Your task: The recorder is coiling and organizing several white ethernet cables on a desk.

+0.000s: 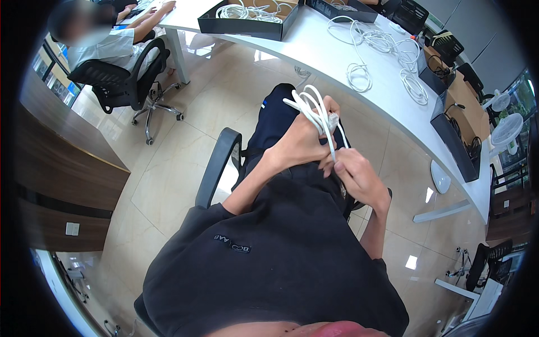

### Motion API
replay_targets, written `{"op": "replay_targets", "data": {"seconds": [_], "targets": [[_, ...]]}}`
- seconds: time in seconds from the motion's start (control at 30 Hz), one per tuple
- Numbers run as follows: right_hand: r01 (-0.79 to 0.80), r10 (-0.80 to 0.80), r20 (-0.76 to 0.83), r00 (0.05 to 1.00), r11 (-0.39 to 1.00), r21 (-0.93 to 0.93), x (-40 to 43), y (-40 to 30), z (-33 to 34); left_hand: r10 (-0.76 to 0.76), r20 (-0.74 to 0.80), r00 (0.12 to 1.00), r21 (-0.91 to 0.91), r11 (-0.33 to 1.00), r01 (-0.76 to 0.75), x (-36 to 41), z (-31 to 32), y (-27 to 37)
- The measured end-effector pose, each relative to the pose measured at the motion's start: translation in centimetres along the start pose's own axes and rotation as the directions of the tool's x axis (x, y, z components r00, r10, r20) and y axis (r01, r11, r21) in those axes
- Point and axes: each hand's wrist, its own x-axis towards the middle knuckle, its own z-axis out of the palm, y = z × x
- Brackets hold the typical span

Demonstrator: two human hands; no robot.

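Over my lap, a white cable [318,114] is looped in several turns around my left hand [304,134]. The left fingers are curled, and a small pale bunch shows between them and the loops. Just to the right and nearer my body, my right hand [355,173] pinches a stretch of the same cable, pulled straight down from the loops. The two hands nearly touch. My right fingertips are partly hidden behind the cable and the left wrist. Where the cable's ends are, I cannot tell.
A curved white table [391,90] runs ahead and right, bearing tangled white cables [379,42], a black box [248,26] of white cables and an open box [457,130] with black cables. Another person [109,46] sits on a wheeled chair [122,80] at left. My chair's armrest [221,164] is beside me.
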Motion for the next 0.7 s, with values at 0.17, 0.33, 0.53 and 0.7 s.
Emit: {"op": "replay_targets", "data": {"seconds": [0.17,0.33,0.53,0.7], "targets": [[0.097,-0.101,-0.241,0.965,0.995,-0.028,0.1,1.5,-1.1,-0.034,0.218,0.975,-0.353,0.929,0.111,-0.4,-0.6,0.8],[0.116,-0.132,-0.248,0.96,0.99,-0.079,0.1,1.3,-1.2,-0.071,0.098,0.993,-0.796,0.594,0.121,-0.1,0.4,1.0],[0.031,-0.056,-0.305,0.951,0.996,-0.086,1.0,1.1,0.3,-0.254,-0.051,0.966,-0.984,0.176,-0.005,0.3,0.6,3.0],[0.01,-0.168,-0.51,0.843,0.954,-0.299,1.7,2.0,0.8,-0.206,0.062,0.977,-0.974,-0.226,0.014,0.4,-0.5,3.2]]}}
